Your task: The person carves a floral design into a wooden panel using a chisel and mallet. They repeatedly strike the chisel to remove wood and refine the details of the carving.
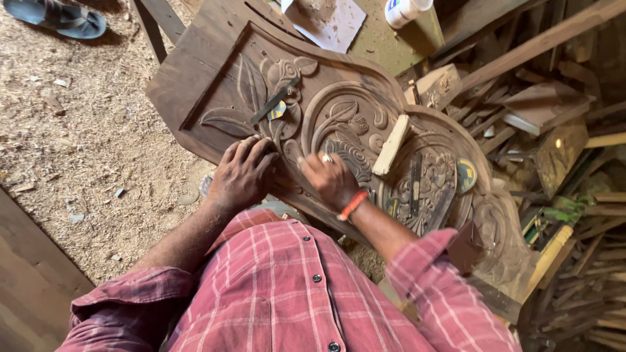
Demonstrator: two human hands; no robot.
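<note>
On sawdust-strewn floor, lying flat: dark carved wooden panel (339, 124), judged heavy, rigid, with fragile relief edges; best gripped at plain outer border. Pressing down near lower edge, left hand (242, 173), fingers curled, palm down, holding nothing visible. Pinching what appears a small tool, too hidden to identify, right hand (330, 179), wrist bent inward.

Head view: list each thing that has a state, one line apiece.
carved wood panel: lying flat, dusty.
left hand: pressed flat on the panel.
right hand: closed, working the carving; tool not visible.
pale wood block: lying on the panel.
chisel: lying loose on the panel.
sandal: lying on sawdust.
</note>
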